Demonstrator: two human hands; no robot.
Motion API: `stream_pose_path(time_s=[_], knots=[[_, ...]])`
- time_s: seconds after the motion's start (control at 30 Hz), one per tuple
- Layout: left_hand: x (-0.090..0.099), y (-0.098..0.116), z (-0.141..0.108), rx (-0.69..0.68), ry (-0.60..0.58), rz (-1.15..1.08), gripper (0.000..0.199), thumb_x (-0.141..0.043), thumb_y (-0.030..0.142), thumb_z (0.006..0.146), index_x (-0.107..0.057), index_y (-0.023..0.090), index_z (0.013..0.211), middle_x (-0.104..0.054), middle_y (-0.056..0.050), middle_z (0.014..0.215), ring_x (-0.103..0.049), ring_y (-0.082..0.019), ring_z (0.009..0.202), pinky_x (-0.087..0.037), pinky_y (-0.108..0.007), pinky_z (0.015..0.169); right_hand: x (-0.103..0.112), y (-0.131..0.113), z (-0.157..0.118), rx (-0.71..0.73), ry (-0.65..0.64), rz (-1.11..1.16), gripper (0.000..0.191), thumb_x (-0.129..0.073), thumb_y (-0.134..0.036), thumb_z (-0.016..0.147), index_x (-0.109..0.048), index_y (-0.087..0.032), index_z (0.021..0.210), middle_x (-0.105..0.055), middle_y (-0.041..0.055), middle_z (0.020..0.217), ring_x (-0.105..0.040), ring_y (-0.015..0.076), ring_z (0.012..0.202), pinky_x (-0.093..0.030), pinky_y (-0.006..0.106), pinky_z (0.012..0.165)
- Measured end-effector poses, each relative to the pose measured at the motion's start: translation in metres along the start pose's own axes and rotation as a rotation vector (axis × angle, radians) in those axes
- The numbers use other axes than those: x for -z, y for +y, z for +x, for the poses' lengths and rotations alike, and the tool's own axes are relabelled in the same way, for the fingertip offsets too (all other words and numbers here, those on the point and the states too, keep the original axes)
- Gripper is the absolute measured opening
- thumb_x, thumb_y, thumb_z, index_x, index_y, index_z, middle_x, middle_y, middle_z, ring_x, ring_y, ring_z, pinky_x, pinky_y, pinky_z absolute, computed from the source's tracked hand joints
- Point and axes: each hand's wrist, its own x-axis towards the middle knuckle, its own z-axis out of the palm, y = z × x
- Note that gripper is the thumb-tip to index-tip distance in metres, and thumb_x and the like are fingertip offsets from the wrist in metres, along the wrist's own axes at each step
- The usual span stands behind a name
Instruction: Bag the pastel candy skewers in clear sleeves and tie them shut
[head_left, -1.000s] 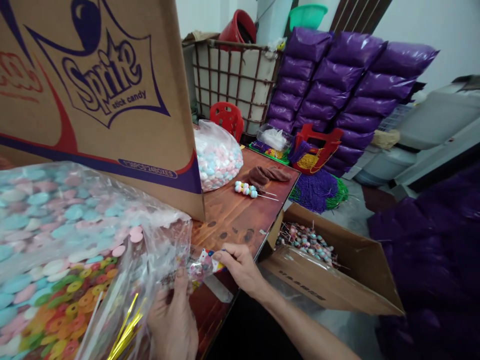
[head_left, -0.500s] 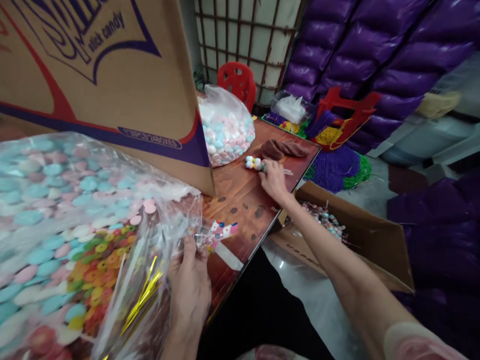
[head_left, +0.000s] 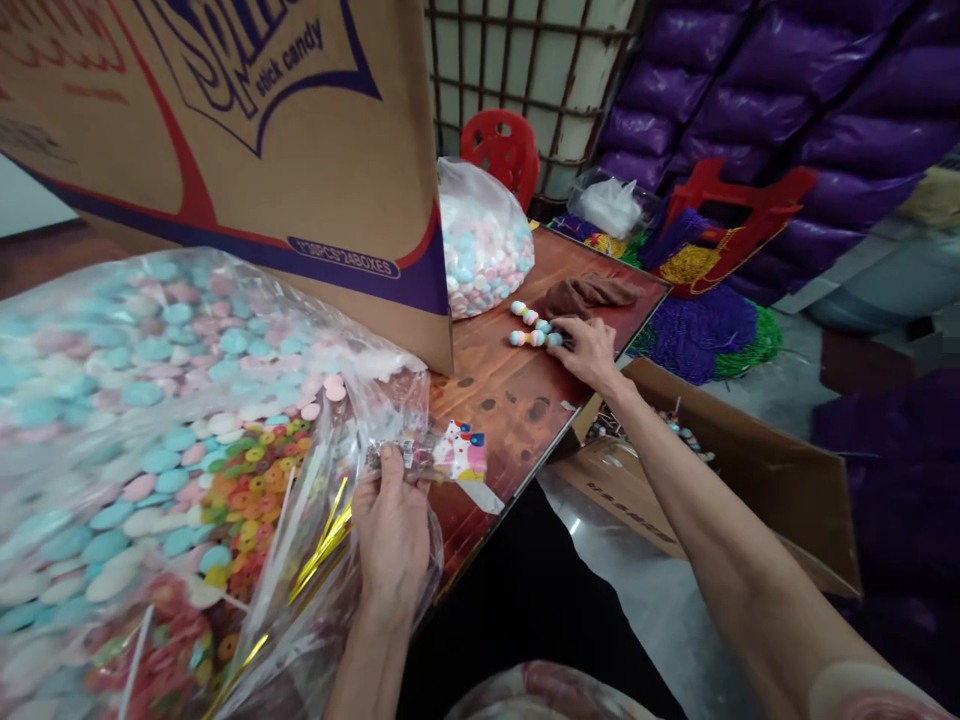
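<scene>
My left hand [head_left: 394,535] is closed, thumb on top, on a small clear plastic bag [head_left: 461,452] with a colourful dotted print at its end. Beneath and beside that hand lies a large clear bag's loose plastic, with gold twist ties [head_left: 324,550] next to the wrist. At the table's right side, my right hand [head_left: 589,352] pinches the ends of candy sticks [head_left: 529,338], threaded with pastel blue, pink, white and yellow pieces. They lie in a V on the tabletop; their ends are hidden by my fingers. Behind them is a brown cloth [head_left: 589,295].
A tall cardboard box [head_left: 300,190] stands on the wooden table [head_left: 487,395]. Pastel candies [head_left: 161,345] and ring-shaped gummies [head_left: 259,490] spread at left. Another candy bag [head_left: 491,240] sits behind. Below right, an open carton [head_left: 765,480] holds candy sticks. Red chair [head_left: 501,150] at back.
The view has shifted left. Two candy sticks now show apart in a V at my right hand, where they lay bunched. The printed bag in my left hand is turned more upright.
</scene>
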Motion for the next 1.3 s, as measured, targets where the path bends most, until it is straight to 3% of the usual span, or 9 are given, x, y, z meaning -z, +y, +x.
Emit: stream_pose_path(time_s=[0.2, 0.37, 0.5, 0.63, 0.73, 0.8, 0.97, 1.17, 1.3], knots=[[0.002, -0.003, -0.005, -0.064, 0.045, 0.022, 0.028, -0.084, 0.037, 0.071, -0.068, 0.017, 0.082, -0.072, 0.000, 0.086, -0.066, -0.011, 0.078, -0.053, -0.024, 0.077, 0.002, -0.041, -0.047, 0.042, 0.012, 0.143, 0.029, -0.054, -0.017, 0.088, -0.070, -0.020, 0.112, -0.075, 0.0091, 0.108, -0.058, 0.0276, 0.096, -0.033, 0.042, 0.087], [0.005, 0.000, -0.010, -0.102, 0.084, -0.020, 0.030, -0.085, 0.035, 0.069, -0.064, 0.018, 0.082, -0.067, 0.004, 0.077, -0.064, -0.009, 0.072, -0.051, -0.021, 0.071, 0.003, -0.079, -0.088, 0.115, 0.023, 0.385, 0.021, -0.054, -0.018, 0.091, -0.071, -0.020, 0.103, -0.076, 0.0072, 0.100, -0.064, 0.0231, 0.091, -0.038, 0.038, 0.084], [0.010, 0.000, -0.013, -0.134, 0.106, -0.011, 0.032, -0.084, 0.037, 0.071, -0.060, 0.018, 0.078, -0.062, 0.007, 0.071, -0.057, -0.006, 0.060, -0.047, -0.019, 0.063, 0.012, -0.105, -0.113, 0.122, 0.040, 0.435, 0.018, -0.055, -0.018, 0.092, -0.072, -0.022, 0.099, -0.076, 0.0071, 0.100, -0.064, 0.0239, 0.092, -0.038, 0.039, 0.085], [0.014, -0.005, -0.013, -0.206, 0.116, 0.004, 0.032, -0.082, 0.040, 0.072, -0.061, 0.018, 0.081, -0.064, 0.005, 0.076, -0.058, -0.007, 0.064, -0.047, -0.019, 0.064, 0.041, -0.141, -0.138, -0.007, 0.076, 0.680, 0.016, -0.058, -0.029, 0.093, -0.073, -0.022, 0.095, -0.075, 0.0061, 0.097, -0.063, 0.0229, 0.091, -0.041, 0.040, 0.089], [0.014, -0.009, -0.015, -0.256, 0.090, 0.059, 0.029, -0.078, 0.043, 0.076, -0.065, 0.020, 0.088, -0.068, 0.001, 0.086, -0.064, -0.011, 0.076, -0.051, -0.024, 0.074, 0.057, -0.171, -0.154, -0.147, -0.145, 1.065, 0.019, -0.063, -0.037, 0.089, -0.073, -0.020, 0.091, -0.072, 0.0033, 0.087, -0.061, 0.0187, 0.078, -0.045, 0.032, 0.073], [0.013, -0.010, -0.019, -0.277, 0.045, 0.101, 0.028, -0.076, 0.043, 0.078, -0.067, 0.020, 0.091, -0.071, -0.001, 0.091, -0.066, -0.014, 0.085, -0.052, -0.028, 0.083, 0.057, -0.185, -0.160, -0.268, -0.211, 1.248, 0.022, -0.068, -0.040, 0.084, -0.072, -0.019, 0.085, -0.068, 0.0010, 0.078, -0.057, 0.0155, 0.069, -0.043, 0.028, 0.065], [0.009, -0.003, -0.030, -0.173, -0.091, 0.090, 0.029, -0.083, 0.040, 0.071, -0.068, 0.020, 0.086, -0.072, -0.002, 0.088, -0.067, -0.017, 0.087, -0.053, -0.030, 0.084, 0.048, -0.198, -0.162, -0.388, -0.116, 1.383, 0.031, -0.070, -0.042, 0.083, -0.060, -0.018, 0.067, -0.055, -0.0031, 0.063, -0.044, 0.0099, 0.058, -0.036, 0.024, 0.057], [0.013, -0.001, -0.032, -0.138, 0.048, 0.008, 0.036, -0.082, 0.047, 0.071, -0.062, 0.017, 0.073, -0.060, 0.005, 0.064, -0.056, -0.008, 0.058, -0.044, -0.020, 0.060, 0.048, -0.208, -0.167, -0.405, -0.040, 1.314, 0.050, -0.058, -0.050, 0.092, -0.046, -0.019, 0.054, -0.043, -0.0040, 0.052, -0.036, 0.0087, 0.049, -0.029, 0.024, 0.048], [0.018, -0.001, -0.032, -0.120, 0.008, 0.037, 0.037, -0.077, 0.052, 0.074, -0.066, 0.018, 0.083, -0.068, -0.001, 0.080, -0.062, -0.012, 0.073, -0.048, -0.025, 0.068, 0.044, -0.207, -0.168, -0.372, -0.021, 1.283, 0.049, -0.055, -0.048, 0.093, -0.045, -0.019, 0.055, -0.043, -0.0036, 0.054, -0.037, 0.0093, 0.051, -0.030, 0.025, 0.049]])
